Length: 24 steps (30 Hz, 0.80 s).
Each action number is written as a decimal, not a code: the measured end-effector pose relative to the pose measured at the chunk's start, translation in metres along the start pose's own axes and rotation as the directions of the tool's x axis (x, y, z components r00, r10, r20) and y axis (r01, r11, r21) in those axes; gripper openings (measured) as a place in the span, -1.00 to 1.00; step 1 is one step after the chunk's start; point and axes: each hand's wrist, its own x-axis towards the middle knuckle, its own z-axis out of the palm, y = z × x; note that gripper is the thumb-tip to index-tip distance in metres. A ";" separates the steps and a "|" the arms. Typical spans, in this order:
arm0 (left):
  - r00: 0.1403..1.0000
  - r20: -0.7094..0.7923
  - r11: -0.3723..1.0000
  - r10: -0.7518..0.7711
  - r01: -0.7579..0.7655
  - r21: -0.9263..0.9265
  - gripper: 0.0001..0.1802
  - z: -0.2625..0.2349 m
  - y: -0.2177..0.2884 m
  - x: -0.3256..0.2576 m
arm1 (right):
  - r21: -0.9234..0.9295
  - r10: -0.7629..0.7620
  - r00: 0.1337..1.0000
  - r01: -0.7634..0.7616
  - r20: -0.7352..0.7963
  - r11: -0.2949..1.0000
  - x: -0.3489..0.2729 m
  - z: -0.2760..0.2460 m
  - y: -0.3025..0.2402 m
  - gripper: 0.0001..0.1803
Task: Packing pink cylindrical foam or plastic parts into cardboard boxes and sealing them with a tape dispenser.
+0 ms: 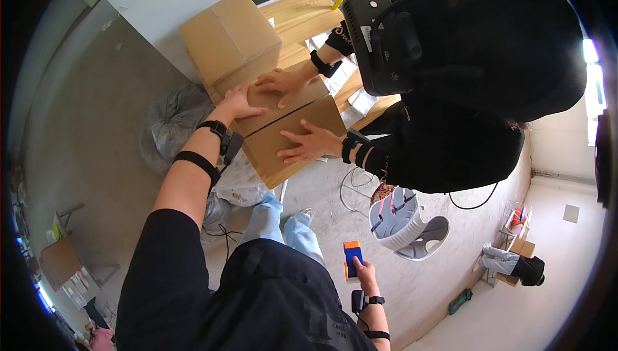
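Observation:
My left hand (241, 101) reaches forward and lies flat on the top flap of a brown cardboard box (290, 133), fingers spread, gripping nothing. A person in black facing me has both hands on the same box, one hand (282, 84) on the flap next to mine and the other hand (310, 142) on the lower flap. Down by my side, my right hand (364, 270) holds a small orange and blue rectangular object (351, 256). Black bands sit on both of my wrists.
A second, larger cardboard box (225, 41) stands behind the first, against a wooden table (308, 11). A grey plastic bag (168, 126) lies on the floor at left. A white chair (404, 223) stands at right. Another person (518, 266) sits on the floor far right.

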 end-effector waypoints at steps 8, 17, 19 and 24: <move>0.987 -0.135 0.996 -0.084 0.086 0.014 0.19 0.006 0.029 -0.037 | -0.056 -0.028 1.000 0.027 -0.007 0.998 0.000 0.002 -0.020 -0.45; 0.924 -0.275 0.964 -0.267 0.256 -0.077 0.10 0.030 0.041 -0.095 | -0.150 -0.142 0.990 0.140 -0.004 0.979 0.029 -0.005 -0.040 -0.40; 0.879 -0.292 0.926 -0.377 0.349 -0.143 0.10 0.043 0.054 -0.106 | -0.293 -0.197 0.980 0.181 -0.028 0.939 0.049 -0.013 -0.036 -0.31; 0.822 -0.362 0.894 -0.440 0.364 -0.261 0.08 0.072 0.058 -0.133 | -0.398 -0.399 0.917 0.378 0.033 0.836 0.064 -0.027 -0.078 -0.35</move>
